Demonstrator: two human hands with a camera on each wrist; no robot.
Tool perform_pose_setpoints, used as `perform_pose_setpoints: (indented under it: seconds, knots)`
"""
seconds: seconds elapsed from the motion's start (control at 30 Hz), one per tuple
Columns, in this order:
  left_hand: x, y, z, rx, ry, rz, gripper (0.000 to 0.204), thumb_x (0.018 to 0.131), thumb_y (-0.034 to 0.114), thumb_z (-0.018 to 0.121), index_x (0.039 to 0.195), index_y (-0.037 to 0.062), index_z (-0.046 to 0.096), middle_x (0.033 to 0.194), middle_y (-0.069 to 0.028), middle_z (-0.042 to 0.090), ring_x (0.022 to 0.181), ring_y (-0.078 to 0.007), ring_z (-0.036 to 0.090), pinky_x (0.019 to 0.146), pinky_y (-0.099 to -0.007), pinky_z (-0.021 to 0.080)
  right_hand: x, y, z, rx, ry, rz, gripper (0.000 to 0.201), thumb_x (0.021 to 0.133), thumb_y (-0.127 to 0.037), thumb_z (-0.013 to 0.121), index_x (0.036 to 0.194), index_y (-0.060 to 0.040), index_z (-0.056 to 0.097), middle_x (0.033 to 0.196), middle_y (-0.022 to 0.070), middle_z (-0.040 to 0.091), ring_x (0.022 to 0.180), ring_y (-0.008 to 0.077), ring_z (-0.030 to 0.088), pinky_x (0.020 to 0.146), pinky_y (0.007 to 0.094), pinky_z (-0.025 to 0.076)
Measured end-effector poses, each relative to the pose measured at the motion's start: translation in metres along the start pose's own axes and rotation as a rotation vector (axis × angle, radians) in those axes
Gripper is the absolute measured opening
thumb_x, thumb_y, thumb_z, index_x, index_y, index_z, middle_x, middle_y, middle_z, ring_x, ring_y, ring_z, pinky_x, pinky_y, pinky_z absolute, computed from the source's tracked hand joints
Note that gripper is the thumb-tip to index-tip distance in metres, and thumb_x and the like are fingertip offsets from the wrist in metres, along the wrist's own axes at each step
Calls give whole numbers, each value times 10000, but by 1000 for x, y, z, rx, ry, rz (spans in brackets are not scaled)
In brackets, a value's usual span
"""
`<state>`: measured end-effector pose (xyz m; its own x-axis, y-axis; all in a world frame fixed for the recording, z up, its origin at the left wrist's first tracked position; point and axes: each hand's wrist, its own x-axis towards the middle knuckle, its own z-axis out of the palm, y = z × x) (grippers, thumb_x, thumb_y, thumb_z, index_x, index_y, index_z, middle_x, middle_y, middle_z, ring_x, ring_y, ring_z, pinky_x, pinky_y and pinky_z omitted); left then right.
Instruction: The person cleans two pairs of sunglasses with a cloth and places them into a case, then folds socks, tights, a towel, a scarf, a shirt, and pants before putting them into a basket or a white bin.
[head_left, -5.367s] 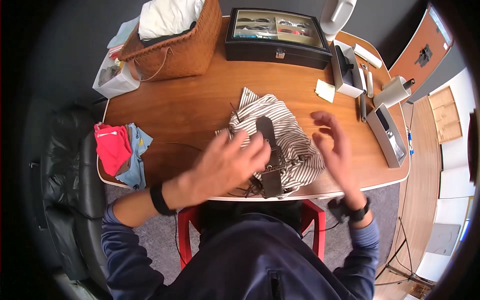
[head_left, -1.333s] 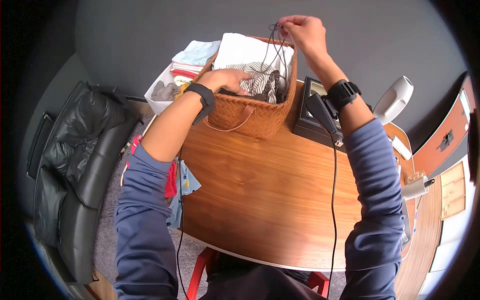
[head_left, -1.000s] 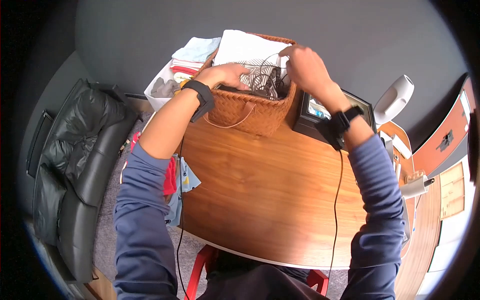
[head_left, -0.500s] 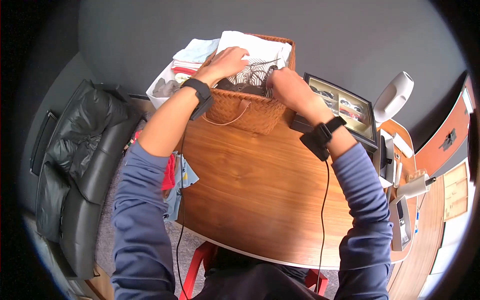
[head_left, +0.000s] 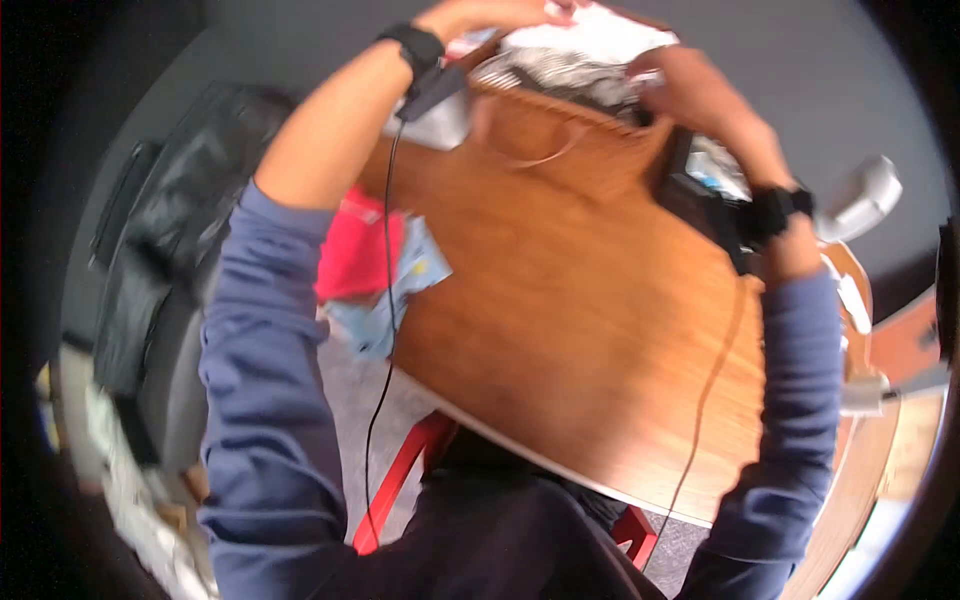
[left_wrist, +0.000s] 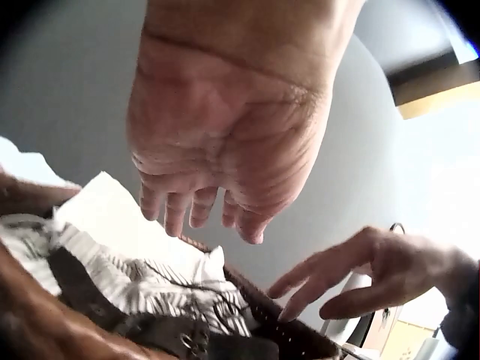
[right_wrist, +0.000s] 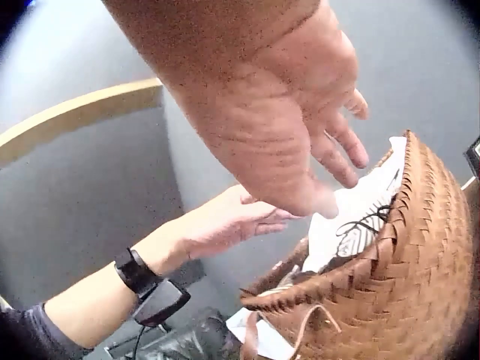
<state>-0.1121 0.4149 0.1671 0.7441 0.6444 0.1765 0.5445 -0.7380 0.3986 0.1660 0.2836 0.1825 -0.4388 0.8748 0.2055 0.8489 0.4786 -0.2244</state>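
Striped cloth (head_left: 570, 70) with a dark strap (left_wrist: 82, 289) and thin black cords (right_wrist: 367, 221) lies on white cloth (head_left: 600, 32) inside the woven brown basket (head_left: 560, 135). My left hand (head_left: 505, 12) is over the basket's back left part; in the left wrist view this hand (left_wrist: 225, 127) hangs above the cloth with fingers loosely extended, holding nothing. Over the right rim is my right hand (head_left: 700, 95), blurred in the head view. The right wrist view shows this hand (right_wrist: 277, 124) empty, its fingers spread and slightly bent above the basket.
Red cloth (head_left: 358, 250) and light blue cloth (head_left: 420, 262) lie at the table's left edge. A white box (head_left: 440, 122) stands left of the basket, a black case (head_left: 685, 185) to its right. Beyond the case is a white appliance (head_left: 865, 200). Cables hang from both wrists.
The striped cloth, on the table in the oldest view, is now in the basket. My right hand has let go of the dark cords and strap and lifted. The left has moved up; the head view has shifted.
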Motion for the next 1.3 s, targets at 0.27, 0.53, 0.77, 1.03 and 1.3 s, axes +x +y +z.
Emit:
perform_pose_setpoints:
  seconds: [0.27,0.53,0.77,1.03,1.3]
  knots:
    - [-263,8,-33,123,-131,-405,346,1019,337,649,1120,14,722,986,-22,765,869,-91,677,775,-287,551,-193,-75,44,432,302,-38,170,839,69,566,961,52,682,811,151,653,751,239,656,718,326,518]
    - [-363,109,132,175,300,-725,446,902,396,679,1135,17,717,1076,-274,708,998,-424,685,865,-488,533,-325,-104,91,697,74,300,226,870,110,563,997,26,728,840,140,720,780,223,717,756,326,560]
    - [-348,62,39,-123,1104,-613,288,998,228,563,1062,11,742,938,-160,770,812,-166,701,724,-354,526,-354,-94,97,911,107,400,235,912,116,548,1033,27,728,908,111,746,803,195,712,789,311,569]
    - [-231,261,107,506,647,-216,296,874,115,683,1163,52,684,866,-121,713,791,-313,701,650,-416,562,-366,-102,112,1837,169,514,510,954,-28,559,1453,28,468,1354,193,619,1136,280,659,1005,397,536]
    - [-219,358,321,68,208,179,523,870,190,723,1329,-30,605,1355,-227,629,1277,-318,616,961,-396,556,-407,-86,141,1868,304,902,507,992,-82,609,1465,-18,439,1374,146,607,1202,232,631,1033,356,515]
